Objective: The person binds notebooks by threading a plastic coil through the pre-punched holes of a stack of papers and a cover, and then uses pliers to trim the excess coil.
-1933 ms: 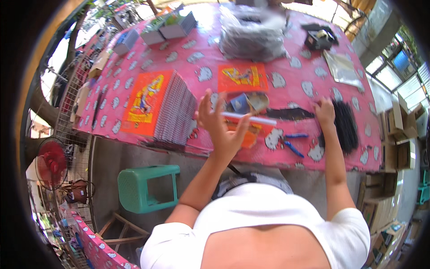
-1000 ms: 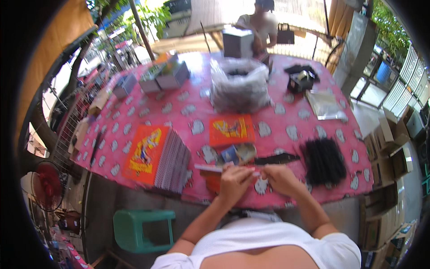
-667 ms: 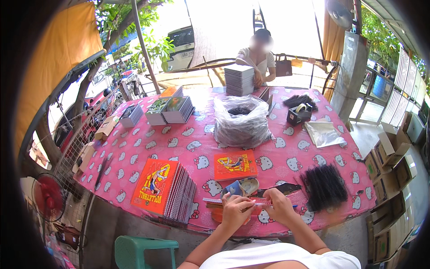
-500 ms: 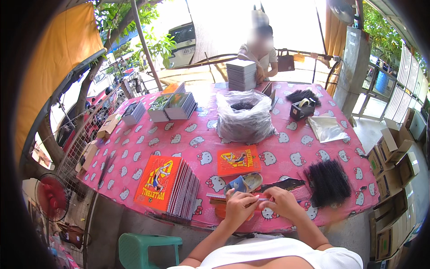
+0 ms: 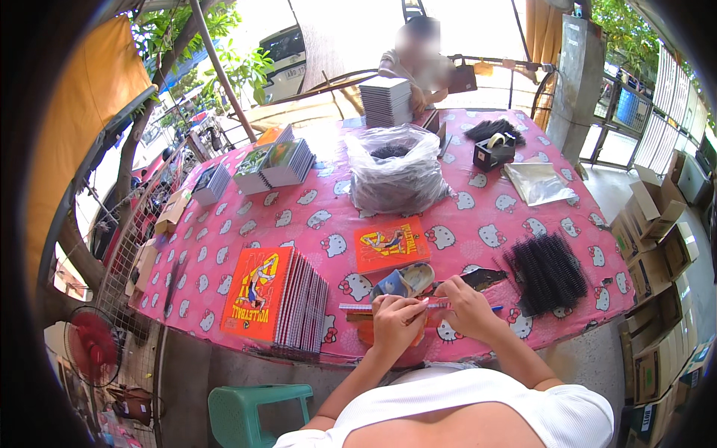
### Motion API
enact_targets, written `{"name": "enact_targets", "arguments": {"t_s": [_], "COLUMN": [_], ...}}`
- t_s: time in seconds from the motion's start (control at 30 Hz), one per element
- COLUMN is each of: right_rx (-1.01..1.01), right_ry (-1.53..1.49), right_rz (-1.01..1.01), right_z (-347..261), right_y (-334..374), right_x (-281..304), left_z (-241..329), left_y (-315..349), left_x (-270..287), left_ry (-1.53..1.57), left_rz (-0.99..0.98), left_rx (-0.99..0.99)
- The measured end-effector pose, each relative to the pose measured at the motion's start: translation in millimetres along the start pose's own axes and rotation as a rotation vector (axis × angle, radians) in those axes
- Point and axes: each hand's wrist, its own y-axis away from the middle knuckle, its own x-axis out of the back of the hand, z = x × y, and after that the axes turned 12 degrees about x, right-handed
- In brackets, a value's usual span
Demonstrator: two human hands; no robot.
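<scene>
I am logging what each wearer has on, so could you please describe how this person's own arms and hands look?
Both forearms are bare, with no gloves or watch that I can see. The left hand and right hand show no rings at this size. A white short-sleeved top covers the shoulders.

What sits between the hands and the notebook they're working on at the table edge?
Nothing visible. Both the left hand and the right hand already touch the notebook at the near edge. The orange stack lies off to the left, the black coils off to the right.

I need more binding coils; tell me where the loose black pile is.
The black coil pile lies on the pink table's right side, just right of the right hand.
</scene>
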Motion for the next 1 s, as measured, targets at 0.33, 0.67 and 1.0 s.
{"name": "enact_targets", "arguments": {"t_s": [0.33, 0.67, 1.0], "right_rx": [0.091, 0.161, 0.162], "right_ry": [-0.080, -0.031, -0.079], "right_rz": [-0.055, 0.041, -0.416], "right_z": [3.2, -1.2, 8.2], "right_y": [0.6, -9.3, -42.1], "right_x": [-4.9, -14.5, 13.6], "left_z": [5.3, -2.2, 6.4], "left_y": [3.3, 9.4, 5.0], "left_x": [5.1, 9.7, 18.2], "left_ry": [-0.003, -0.052, -0.139], "left_rz": [0.001, -0.056, -0.053], "left_rx": [0.096, 0.174, 0.218]}}
